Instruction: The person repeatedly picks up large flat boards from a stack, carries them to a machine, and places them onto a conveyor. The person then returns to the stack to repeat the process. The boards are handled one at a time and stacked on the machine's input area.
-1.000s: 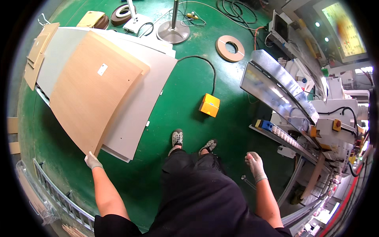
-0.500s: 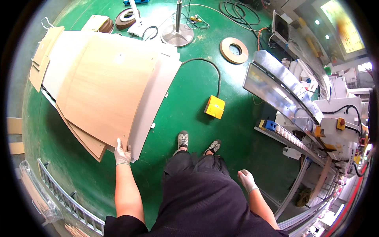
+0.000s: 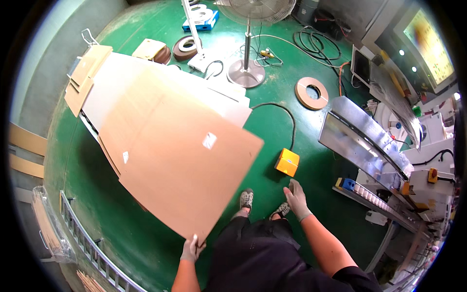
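Observation:
A large light-brown board [image 3: 180,165] with two small white labels slopes toward me over a stack of pale panels [image 3: 109,80]. My left hand [image 3: 192,249], in a light glove, grips the board's near corner, thumb on top; the fingers underneath are partly hidden. My right hand [image 3: 296,198], also gloved, is held out in front of my legs, fingers apart and nothing in it. It is off the board's right edge, close to a yellow foot pedal box [image 3: 287,162] on the floor.
Right of me stands a machine with a slanted metal plate [image 3: 357,146] and a row of white rollers [image 3: 372,195]. A roll of edge band [image 3: 311,93] lies on the green floor. A pedestal fan [image 3: 246,73] stands ahead; a metal roller rack [image 3: 95,243] is at lower left.
The board has been pulled toward me and swung right, its near edge lifted off the stack. My right hand has come up and forward from beside my hip. The view has shifted.

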### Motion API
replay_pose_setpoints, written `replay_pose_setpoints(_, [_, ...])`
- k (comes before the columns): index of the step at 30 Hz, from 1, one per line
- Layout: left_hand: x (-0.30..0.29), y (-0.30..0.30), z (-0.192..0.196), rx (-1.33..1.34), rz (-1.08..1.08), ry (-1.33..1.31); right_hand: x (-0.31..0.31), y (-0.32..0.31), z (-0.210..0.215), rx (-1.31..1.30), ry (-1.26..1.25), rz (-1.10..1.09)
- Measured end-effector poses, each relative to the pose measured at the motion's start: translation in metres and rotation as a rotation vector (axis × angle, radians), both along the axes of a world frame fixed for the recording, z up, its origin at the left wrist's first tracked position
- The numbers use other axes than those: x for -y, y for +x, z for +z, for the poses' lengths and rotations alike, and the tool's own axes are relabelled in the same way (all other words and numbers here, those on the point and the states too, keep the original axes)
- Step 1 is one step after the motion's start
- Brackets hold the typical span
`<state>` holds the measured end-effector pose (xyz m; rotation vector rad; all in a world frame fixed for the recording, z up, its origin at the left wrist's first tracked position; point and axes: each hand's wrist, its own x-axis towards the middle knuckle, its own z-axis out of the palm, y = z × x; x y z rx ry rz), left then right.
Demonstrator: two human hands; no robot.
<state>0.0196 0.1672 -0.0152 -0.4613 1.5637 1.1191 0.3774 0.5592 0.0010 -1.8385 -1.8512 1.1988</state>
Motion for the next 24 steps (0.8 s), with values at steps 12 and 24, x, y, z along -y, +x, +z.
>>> replay_pose_setpoints(12, [0.090,-0.038,0.002,-0.280,0.200,-0.106,-0.078,-0.129,-0.067,0.054,-0.247,0.617])
replay_pose_setpoints(24, [-0.085,-0.108,0.065,-0.549,-0.166,0.035,-0.021,-0.022,0.106,0.040,0.236,0.363])
